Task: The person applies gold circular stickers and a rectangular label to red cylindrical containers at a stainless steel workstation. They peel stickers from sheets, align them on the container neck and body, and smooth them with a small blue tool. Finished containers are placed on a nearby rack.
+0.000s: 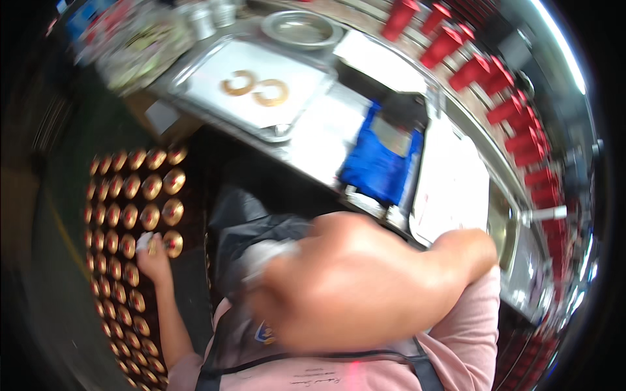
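Observation:
My left hand [154, 263] reaches to the left side, its fingers closed around a gold-coloured round piece [153, 246] among rows of similar pieces. White coverings show at its fingertips. Beside it sits another gold disc with a red centre [173, 243], one of several standing in rows on a dark board. My right hand [277, 287] is in front of my chest, smeared by motion. Something white [264, 257] shows at its fingers, which are too blurred to read. Whether it grips anything cannot be made out.
On the workbench ahead, a metal tray [225, 55] carries two gold C-shaped rings [254, 88]. A round metal bowl [301, 30], a blue cloth-like piece [381, 159] and a white board [450, 179] lie nearby. Red parts [476, 72] line the far side. Plastic bags [147, 49] sit far left.

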